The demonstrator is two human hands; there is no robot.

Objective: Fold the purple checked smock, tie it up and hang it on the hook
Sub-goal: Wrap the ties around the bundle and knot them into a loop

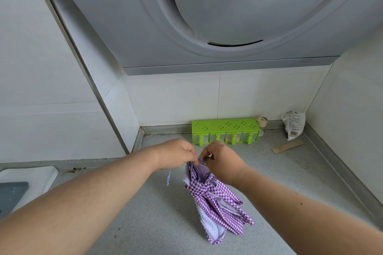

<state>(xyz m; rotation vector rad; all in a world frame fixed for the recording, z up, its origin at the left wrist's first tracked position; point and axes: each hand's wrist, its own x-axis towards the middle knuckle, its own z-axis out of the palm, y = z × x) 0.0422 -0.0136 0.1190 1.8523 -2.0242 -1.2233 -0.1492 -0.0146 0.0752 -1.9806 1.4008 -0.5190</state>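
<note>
The purple checked smock [215, 203] hangs as a folded, bunched bundle above the grey counter [161, 223], cinched by a band near its upper part, its white lining showing at the bottom. My left hand [176, 156] and my right hand [222, 160] meet at its top, both pinching the thin strap there. A loose striped strap end [169, 178] dangles below my left hand. No hook is in view.
A green spice rack [226, 130] stands against the back wall tiles. To its right are a small jar [262, 123], a crumpled packet [294, 125] and a cardboard strip [287, 147]. A grey range hood [207, 16] hangs overhead. A white appliance [24, 182] sits at left.
</note>
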